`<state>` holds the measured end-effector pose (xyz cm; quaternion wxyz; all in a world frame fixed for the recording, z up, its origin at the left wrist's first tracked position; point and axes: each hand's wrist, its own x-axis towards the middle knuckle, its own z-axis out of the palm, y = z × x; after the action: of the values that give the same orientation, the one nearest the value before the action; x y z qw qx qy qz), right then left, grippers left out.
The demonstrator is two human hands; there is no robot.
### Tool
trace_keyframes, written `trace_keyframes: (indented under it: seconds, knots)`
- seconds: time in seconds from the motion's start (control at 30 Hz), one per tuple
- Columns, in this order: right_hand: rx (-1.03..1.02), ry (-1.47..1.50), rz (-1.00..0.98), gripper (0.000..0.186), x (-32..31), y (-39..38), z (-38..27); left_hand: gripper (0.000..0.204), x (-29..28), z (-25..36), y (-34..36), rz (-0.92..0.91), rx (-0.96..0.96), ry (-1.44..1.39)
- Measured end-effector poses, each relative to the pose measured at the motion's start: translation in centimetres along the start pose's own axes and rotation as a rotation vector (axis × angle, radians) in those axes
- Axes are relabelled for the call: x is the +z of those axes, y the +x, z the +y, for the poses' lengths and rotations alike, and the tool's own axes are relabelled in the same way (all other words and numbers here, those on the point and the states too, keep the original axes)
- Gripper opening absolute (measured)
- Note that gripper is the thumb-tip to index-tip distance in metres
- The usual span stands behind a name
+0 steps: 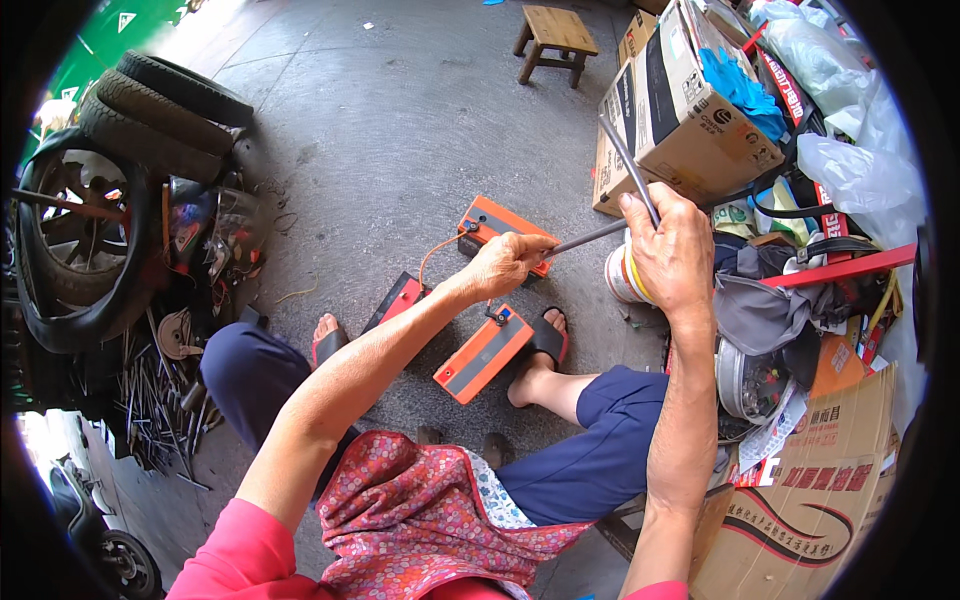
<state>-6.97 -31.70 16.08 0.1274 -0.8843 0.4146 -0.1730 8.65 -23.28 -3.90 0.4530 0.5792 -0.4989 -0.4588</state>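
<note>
My left hand (510, 264) is closed on one end of a dark grey, tube-like strip (592, 236), above the batteries. My right hand (670, 250) grips the same dark strip or a second one, with a length (622, 150) sticking up past the thumb; I cannot tell whether it is one bent piece. On the floor between my feet sit an orange-and-black battery (490, 214) partly behind my left hand, another orange battery (485, 355) nearer to me, and a red-and-black one (396, 302) partly behind my left forearm. A thin orange wire (428, 258) runs between the batteries.
Old tyres (160, 105) and a pile of metal rods (165, 400) stand at the left. A small wooden stool (557, 35) is at the back. To the right are a cardboard box (690, 130) with blue gloves (745, 90), a white tub (622, 275) and heaped clutter.
</note>
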Motion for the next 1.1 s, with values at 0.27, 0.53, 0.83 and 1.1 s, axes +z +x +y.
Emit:
trace_keyframes:
  seconds: [0.27,0.53,0.83,1.1]
  knots:
    - [-0.079,-0.101,0.054,0.023,2.1,1.1,0.9,0.035,1.4,0.2,2.0,-0.040,-0.102,-0.074]
    - [-0.074,-0.100,0.003,0.028,3.1,1.8,1.0,0.036,1.2,-1.3,2.6,-0.058,-0.130,-0.119]
    - [-0.239,-0.153,-0.009,0.019,2.9,2.4,1.2,0.030,2.2,0.5,2.9,0.125,0.042,-0.098]
    - [-0.367,-0.114,0.347,0.037,6.9,2.7,-1.4,0.023,2.7,3.9,3.2,0.292,0.321,0.127]
